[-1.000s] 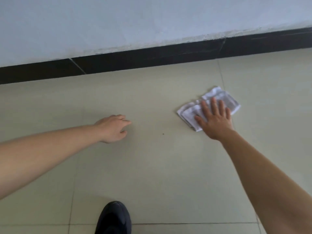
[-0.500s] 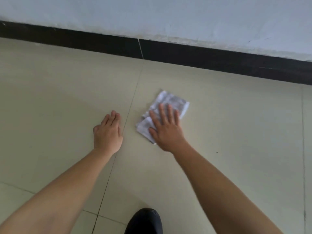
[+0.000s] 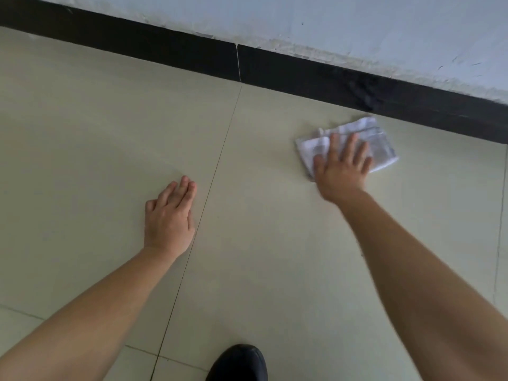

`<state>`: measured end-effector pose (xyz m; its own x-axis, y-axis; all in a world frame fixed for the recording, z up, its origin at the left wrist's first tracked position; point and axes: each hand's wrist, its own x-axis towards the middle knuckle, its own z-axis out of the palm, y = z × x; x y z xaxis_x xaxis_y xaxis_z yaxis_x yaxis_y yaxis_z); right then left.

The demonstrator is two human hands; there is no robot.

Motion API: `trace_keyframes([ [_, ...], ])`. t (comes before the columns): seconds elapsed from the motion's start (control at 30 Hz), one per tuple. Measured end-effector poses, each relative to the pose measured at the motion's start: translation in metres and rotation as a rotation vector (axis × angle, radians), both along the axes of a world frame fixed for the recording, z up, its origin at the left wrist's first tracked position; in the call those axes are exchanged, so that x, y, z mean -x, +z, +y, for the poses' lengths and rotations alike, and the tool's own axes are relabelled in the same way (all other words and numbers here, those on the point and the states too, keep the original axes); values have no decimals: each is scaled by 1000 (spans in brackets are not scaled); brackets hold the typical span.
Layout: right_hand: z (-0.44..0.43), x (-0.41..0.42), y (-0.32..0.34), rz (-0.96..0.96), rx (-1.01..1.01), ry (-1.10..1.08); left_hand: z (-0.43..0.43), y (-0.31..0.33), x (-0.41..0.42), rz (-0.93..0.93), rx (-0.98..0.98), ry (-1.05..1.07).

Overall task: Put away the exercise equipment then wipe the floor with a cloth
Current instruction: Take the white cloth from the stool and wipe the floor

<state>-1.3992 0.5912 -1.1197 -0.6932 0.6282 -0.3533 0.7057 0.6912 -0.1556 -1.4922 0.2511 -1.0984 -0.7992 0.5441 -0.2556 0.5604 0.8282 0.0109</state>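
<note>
A folded white cloth [image 3: 380, 143] lies on the beige tiled floor [image 3: 275, 243] at the upper right, close to the black skirting. My right hand [image 3: 342, 171] presses flat on the cloth's near half with its fingers spread, pinning it to the tile. My left hand [image 3: 169, 218] rests palm-down on the floor to the left, just beside a tile seam, holding nothing. No exercise equipment is in view.
A black skirting board [image 3: 165, 48] runs diagonally along the foot of a pale wall [image 3: 357, 23]. The toe of a black shoe [image 3: 239, 362] shows at the bottom edge. Tile seams cross the floor [image 3: 214, 171].
My right hand has slid the cloth to the right and toward the skirting, away from my left hand. The left hand has stayed planted on the floor.
</note>
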Motion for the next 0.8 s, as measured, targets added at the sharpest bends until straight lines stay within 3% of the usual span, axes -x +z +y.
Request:
trace_keyframes([
  [0.17,-135,8,-13,277,-35,525,0,1,2,7,35,-16],
  [0.23,-180,-10,-8,246,54,676,0,2,4,-10,45,-2],
  [0.37,-164,-60,-16,276,45,808,3,4,0,-17,47,32],
  [0.5,-70,-137,-21,201,-14,642,13,8,-7,-76,100,126],
  [0.67,57,-262,-14,-28,-106,188,29,16,-13,-156,232,149],
  [0.8,77,-321,0,-15,-34,-288,66,41,-11,-148,432,62],
])
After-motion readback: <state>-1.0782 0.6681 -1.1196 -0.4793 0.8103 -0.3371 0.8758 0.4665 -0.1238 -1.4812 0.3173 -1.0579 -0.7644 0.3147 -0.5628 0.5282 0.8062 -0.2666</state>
